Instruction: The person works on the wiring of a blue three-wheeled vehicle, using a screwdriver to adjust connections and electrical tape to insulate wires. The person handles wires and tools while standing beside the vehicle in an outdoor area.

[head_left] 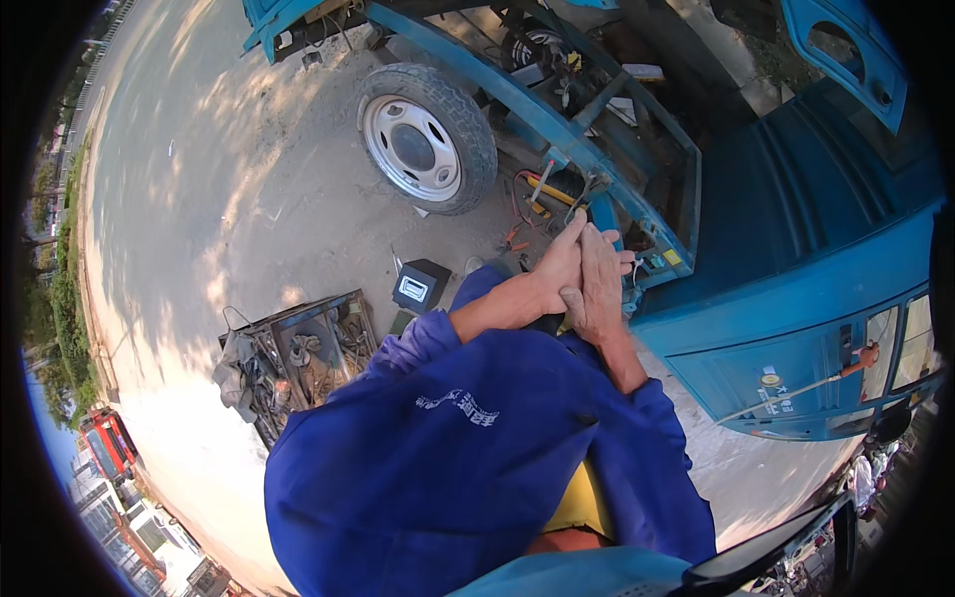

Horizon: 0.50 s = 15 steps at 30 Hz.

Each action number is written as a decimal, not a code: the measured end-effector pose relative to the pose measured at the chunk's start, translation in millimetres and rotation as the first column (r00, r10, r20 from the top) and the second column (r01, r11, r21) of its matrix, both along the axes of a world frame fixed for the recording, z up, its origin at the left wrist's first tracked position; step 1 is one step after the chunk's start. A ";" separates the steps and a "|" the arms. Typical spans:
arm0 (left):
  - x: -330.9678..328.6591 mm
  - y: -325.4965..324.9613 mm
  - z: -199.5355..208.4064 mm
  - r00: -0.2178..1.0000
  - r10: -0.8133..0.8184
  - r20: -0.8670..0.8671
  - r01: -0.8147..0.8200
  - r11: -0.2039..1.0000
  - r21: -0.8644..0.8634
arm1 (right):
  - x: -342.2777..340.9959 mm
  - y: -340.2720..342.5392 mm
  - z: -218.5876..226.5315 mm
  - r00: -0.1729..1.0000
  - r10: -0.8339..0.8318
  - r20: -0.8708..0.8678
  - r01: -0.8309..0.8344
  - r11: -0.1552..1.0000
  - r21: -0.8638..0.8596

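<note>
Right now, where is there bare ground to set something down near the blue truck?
Bare ground lies wide left of the wheel, above the open toolbox. It is crowded between the wheel and the pressed-together left hand and right hand: loose tools and a small black box lie there.

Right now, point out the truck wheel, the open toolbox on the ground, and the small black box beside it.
truck wheel point(413, 147), head view, on the white hub.
open toolbox point(298, 360), head view, on the tools in its middle tray.
small black box point(418, 287), head view, on its light front panel.
</note>
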State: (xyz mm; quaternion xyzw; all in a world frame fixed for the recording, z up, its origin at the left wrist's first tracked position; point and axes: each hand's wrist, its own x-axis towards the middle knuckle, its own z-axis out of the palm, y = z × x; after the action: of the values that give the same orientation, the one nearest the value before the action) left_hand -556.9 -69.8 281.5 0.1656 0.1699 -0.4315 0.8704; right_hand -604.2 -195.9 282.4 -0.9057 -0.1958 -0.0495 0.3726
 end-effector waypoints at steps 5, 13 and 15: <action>4.7 71.5 27.1 0.955 0.190 0.228 -0.197 0.980 0.006 | 30.6 -11.9 -25.6 0.957 -0.079 -0.278 -0.071 0.868 -0.492; 2.4 119.2 19.3 0.959 0.270 0.089 -0.270 0.963 -0.014 | 39.0 101.9 14.1 0.944 0.319 0.084 -0.309 0.944 -0.113; -3.1 129.6 22.6 0.914 0.395 -0.095 -0.397 0.918 -0.001 | 40.8 118.1 3.5 0.943 0.311 0.118 -0.319 0.947 0.050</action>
State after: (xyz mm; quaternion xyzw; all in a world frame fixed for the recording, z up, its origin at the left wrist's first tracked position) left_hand -560.0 59.9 304.1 0.0988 0.2359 -0.2554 0.9324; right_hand -563.5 -77.7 285.8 -0.8455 -0.3562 -0.0450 0.3952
